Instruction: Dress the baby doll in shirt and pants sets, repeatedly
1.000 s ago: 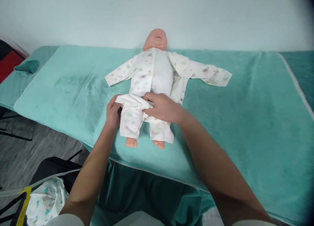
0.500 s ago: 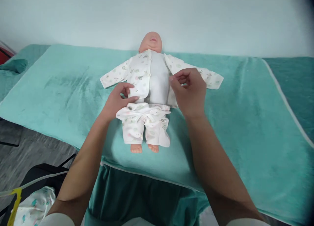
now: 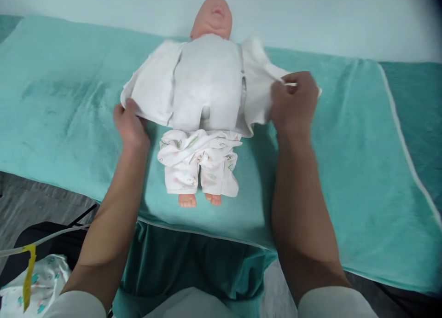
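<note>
A baby doll (image 3: 211, 19) lies on its back on a teal towel (image 3: 69, 101), head toward the wall. Its white cloth torso (image 3: 207, 78) is bare between the two spread front flaps of a white printed jacket (image 3: 152, 85). Printed white trousers (image 3: 198, 164) cover the legs, with both feet showing below. My left hand (image 3: 130, 127) grips the lower edge of the jacket's left flap. My right hand (image 3: 293, 101) pinches the right flap and holds it out to the side.
The towel covers a long table against a pale wall; its front edge hangs over a darker teal drape (image 3: 193, 267). A bag with printed baby clothes (image 3: 44, 281) and a yellow tag sits on the floor at the lower left.
Both hands left the trouser waistband, moved up to the jacket and pulled its two front flaps wide apart, baring the doll's torso. The camera moved closer.
</note>
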`<state>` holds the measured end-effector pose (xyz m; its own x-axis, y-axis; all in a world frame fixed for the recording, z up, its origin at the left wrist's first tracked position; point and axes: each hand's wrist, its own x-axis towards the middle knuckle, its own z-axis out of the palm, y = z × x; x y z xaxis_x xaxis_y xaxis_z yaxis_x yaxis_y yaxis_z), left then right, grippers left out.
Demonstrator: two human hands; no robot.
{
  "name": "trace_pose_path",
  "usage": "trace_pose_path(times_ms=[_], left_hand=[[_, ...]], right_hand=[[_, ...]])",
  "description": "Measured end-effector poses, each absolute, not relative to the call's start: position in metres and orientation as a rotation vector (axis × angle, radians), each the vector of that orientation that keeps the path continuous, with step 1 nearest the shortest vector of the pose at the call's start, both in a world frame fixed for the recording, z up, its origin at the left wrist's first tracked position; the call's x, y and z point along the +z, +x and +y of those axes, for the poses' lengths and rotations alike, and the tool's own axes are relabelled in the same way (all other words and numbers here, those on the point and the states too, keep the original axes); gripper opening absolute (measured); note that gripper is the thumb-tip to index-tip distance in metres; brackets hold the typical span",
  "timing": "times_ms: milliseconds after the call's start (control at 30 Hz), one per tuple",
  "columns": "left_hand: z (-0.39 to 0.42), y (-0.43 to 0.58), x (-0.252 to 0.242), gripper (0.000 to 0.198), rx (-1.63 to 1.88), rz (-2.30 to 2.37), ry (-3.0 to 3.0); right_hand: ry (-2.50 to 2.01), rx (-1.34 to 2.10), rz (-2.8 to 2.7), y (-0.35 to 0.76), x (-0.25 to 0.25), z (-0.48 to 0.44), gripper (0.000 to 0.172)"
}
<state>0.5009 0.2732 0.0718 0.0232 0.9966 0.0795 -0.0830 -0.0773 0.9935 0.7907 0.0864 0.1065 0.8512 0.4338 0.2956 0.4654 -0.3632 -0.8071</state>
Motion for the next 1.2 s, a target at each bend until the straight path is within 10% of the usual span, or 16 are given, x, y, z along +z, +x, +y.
trace_pose_path(times_ms=[167, 300, 433, 700, 1200], left_hand=[[0.275, 0.489, 0.067, 0.019, 1.644, 1.076, 1.138], [0.243, 0.500, 0.084, 0.010, 1.166, 0.710, 1.361], [0.227, 0.496, 0.099, 0.025, 0.762, 0.588, 1.462], [0.235, 0.480, 0.104, 0.035, 0.535, 0.468, 1.606], [0.227, 0.512, 0.099, 0.029, 1.058, 0.621, 1.394]], right_hand=[[-2.117, -0.236, -0.675, 0.820, 0.105, 0.064, 0.039], [-1.774, 0.134, -1.056, 0.781, 0.119, 0.068, 0.015], [-1.604, 0.822, -1.264, 0.752, 0.136, 0.066, 0.033], [-1.435, 1.068, -1.489, 0.760, 0.152, 0.056, 0.030], [-1.545, 0.500, -1.141, 0.745, 0.120, 0.071, 0.025]])
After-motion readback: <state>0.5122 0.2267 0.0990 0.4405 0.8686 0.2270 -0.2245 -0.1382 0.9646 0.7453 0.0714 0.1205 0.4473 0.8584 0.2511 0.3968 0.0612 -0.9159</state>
